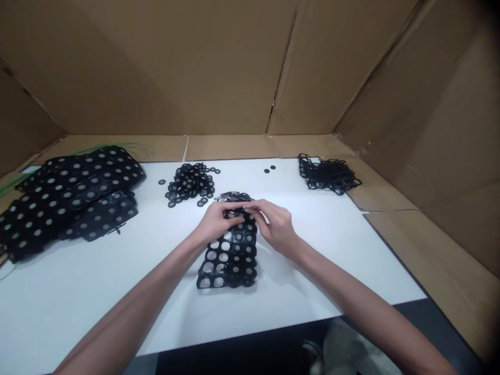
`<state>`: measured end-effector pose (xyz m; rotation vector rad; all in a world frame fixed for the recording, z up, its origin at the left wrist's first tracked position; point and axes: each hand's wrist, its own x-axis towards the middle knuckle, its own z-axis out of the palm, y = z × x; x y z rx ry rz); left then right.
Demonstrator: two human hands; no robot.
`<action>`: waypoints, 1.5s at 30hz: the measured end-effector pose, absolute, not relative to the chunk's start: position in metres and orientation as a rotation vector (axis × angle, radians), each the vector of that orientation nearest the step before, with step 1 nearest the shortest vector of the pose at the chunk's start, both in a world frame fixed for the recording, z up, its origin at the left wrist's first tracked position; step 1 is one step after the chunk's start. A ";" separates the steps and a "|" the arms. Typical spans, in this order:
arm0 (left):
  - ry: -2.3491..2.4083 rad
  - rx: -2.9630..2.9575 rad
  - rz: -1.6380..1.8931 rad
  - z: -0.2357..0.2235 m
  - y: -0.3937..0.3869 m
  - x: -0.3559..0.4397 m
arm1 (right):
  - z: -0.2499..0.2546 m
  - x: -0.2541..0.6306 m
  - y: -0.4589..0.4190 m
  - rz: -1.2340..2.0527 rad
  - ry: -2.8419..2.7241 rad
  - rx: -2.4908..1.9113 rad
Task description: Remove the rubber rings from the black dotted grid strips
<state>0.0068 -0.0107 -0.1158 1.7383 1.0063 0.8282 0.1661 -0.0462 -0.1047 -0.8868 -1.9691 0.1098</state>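
A black plastic grid frame (pixel 228 260) with round holes lies on the white table top (pixel 336 250) in front of me. My left hand (pixel 217 221) rests on the frame's upper left part, fingers curled onto it. My right hand (pixel 273 221) is at the frame's upper right, thumb and fingers pinched together over a hole; whatever is in the pinch is too small to name. The fingertips of both hands nearly meet above the frame.
A heap of small black rings (pixel 190 185) lies behind the frame. A big stack of filled black grids (pixel 70 195) is at the left, a pile of empty grids (pixel 328 174) at the far right. Cardboard walls (pixel 234 67) enclose the table.
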 end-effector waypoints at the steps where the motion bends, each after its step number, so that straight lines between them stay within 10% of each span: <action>1: 1.030 1.725 0.832 -0.116 -0.010 0.007 | -0.104 0.167 -0.046 0.130 -1.917 -0.894; 45: 1.048 1.636 0.933 -0.119 -0.017 0.011 | -0.103 0.169 -0.048 0.088 -1.794 -0.941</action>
